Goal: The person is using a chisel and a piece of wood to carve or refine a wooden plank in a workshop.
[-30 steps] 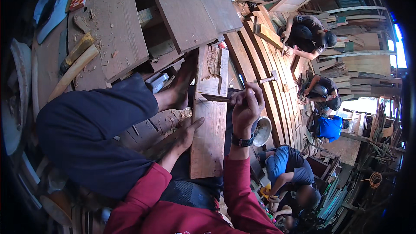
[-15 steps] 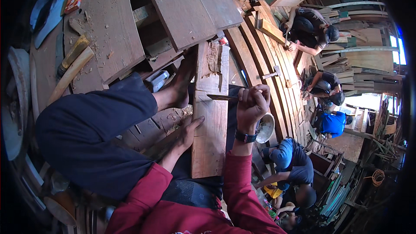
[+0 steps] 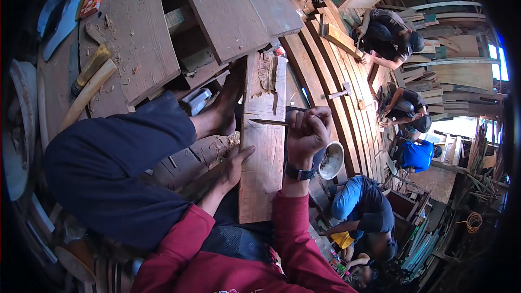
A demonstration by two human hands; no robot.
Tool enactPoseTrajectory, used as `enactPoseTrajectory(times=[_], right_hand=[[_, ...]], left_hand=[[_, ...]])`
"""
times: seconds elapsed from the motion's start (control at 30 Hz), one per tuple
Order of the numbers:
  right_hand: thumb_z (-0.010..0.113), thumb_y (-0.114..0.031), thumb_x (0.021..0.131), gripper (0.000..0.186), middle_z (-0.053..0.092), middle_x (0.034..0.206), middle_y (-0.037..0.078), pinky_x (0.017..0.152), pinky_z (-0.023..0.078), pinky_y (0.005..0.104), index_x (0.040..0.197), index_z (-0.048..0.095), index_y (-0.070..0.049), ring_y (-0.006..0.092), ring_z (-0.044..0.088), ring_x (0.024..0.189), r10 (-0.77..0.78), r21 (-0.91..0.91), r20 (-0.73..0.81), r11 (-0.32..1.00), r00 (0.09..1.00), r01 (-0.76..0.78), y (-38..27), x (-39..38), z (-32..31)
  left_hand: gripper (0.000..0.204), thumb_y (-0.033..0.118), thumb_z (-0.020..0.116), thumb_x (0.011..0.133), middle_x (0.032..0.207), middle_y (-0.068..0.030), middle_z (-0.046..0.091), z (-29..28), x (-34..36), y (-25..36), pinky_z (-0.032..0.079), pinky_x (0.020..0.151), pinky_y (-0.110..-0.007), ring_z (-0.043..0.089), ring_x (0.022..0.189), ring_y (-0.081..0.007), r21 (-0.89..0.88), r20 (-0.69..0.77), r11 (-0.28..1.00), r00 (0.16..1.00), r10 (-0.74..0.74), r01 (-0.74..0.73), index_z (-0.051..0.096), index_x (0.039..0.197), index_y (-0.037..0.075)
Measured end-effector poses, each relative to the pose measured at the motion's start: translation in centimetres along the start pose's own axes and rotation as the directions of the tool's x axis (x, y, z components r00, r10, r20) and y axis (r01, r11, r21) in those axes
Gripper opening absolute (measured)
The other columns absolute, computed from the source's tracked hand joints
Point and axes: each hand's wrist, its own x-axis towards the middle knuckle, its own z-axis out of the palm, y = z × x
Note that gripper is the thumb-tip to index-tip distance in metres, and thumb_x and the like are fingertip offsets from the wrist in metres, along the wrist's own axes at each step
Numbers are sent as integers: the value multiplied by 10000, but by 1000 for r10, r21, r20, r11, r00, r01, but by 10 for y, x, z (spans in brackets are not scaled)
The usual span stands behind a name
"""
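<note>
A pale wooden board [image 3: 262, 176] lies lengthwise over my lap, with its far end rough and chipped. My left hand [image 3: 234, 168] grips its left edge, thumb on the top face and the other fingers mostly hidden below. In my closed right hand [image 3: 309, 134] is a knife [image 3: 268, 122] with a thin, pointed blade; the fist hides its handle. The blade lies across the board just on the near side of the damaged part, its tip near the left edge. My bare foot [image 3: 221, 116] is beside the board's left side.
Wide planks [image 3: 233, 11] rise ahead. At left are a wooden-handled tool [image 3: 92, 68], a blue cap [image 3: 61, 16] and a small box [image 3: 92, 0]. A hammer [image 3: 340, 91] rests on long beams at right, near a round bowl [image 3: 331, 161]. Several people work along the right side.
My right hand has moved left with the knife, so the blade now reaches farther across the board. My left hand and the board stay put. A person at lower right has shifted slightly.
</note>
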Motion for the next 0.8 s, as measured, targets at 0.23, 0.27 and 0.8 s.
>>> enactPoseTrajectory(times=[0.23, 0.27, 0.8], right_hand=[[510, 0, 854, 49, 269, 526, -30, 505, 267, 302, 890, 532, -26, 95, 230, 433, 32, 96, -40, 995, 999, -28, 7, 3, 3], [504, -1, 854, 50, 268, 525, -28, 504, 267, 302, 889, 530, -26, 95, 227, 435, 39, 99, -43, 995, 998, -35, 7, 3, 3], [473, -23, 874, 65, 272, 531, -30, 489, 279, 297, 888, 532, -47, 99, 236, 434, 31, 103, -3, 994, 1000, -31, 7, 2, -22]], left_hand=[[501, 349, 576, 965, 1170, -117, 659, -2, 4, -12, 438, 1010, -328, 604, 1095, -188, -38, -70, 999, 998, 1, -4, 596, 1261, -54], [499, 345, 571, 968, 1180, -118, 656, -4, 6, -18, 437, 1016, -329, 602, 1103, -190, -35, -78, 999, 997, 5, -8, 594, 1265, -56], [306, 259, 483, 988, 980, -57, 674, -13, 8, -19, 481, 847, -295, 625, 909, -133, 48, 2, 998, 999, 48, -48, 622, 1070, 0]])
